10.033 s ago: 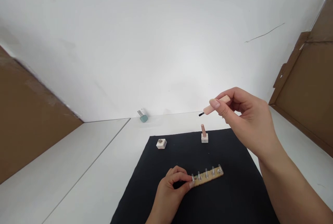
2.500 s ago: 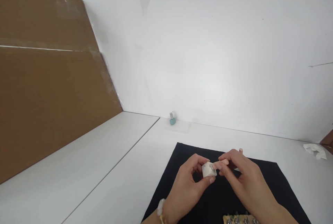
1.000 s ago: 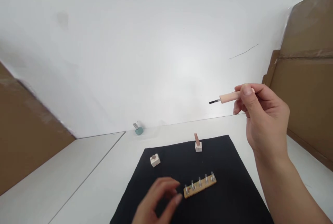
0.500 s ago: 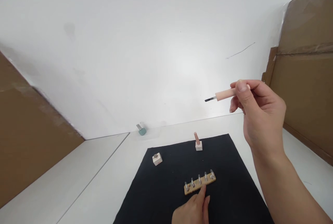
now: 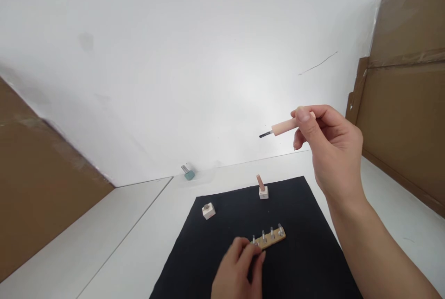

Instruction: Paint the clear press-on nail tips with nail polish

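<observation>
My right hand (image 5: 330, 146) is raised, pinching a pale pink nail polish brush (image 5: 283, 127) by its cap. The dark bristles point left and slightly down. Low in the view, my left hand (image 5: 239, 266) bends its fingers around the left end of a wooden nail tip stand (image 5: 269, 244). Several clear nail tips (image 5: 272, 232) stand up along it, and the leftmost is hidden behind the fingers. An uncapped white nail polish bottle (image 5: 208, 211) sits to the left on the black cloth (image 5: 201, 248). Farther back is a white bottle with a tall pink cap (image 5: 261, 187).
A teal bottle with a grey cap (image 5: 188, 174) is at the back of the white table (image 5: 139, 225), near the white wall (image 5: 174, 58). Brown cardboard panels rise on the left (image 5: 41, 174) and the right (image 5: 406, 104).
My left hand has moved left from the front middle of the stand to its left end, and its pointing finger has curled. My right hand with the brush has shifted left.
</observation>
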A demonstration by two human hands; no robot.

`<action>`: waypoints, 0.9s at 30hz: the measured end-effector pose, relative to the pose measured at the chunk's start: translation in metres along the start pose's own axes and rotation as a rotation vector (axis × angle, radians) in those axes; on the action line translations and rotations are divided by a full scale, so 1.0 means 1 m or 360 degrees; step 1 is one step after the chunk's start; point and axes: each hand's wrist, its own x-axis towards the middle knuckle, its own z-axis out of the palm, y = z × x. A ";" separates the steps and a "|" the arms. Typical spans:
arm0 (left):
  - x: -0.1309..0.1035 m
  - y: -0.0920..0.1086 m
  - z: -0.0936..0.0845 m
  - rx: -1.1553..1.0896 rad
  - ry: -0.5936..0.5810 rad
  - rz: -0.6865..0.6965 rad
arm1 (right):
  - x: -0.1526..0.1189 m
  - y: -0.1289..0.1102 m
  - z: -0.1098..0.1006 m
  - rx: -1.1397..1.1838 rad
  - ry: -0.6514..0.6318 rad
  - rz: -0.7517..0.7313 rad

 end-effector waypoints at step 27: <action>-0.006 0.003 0.033 0.0497 0.0268 0.0200 | -0.003 -0.004 0.002 -0.0037 -0.0125 0.0134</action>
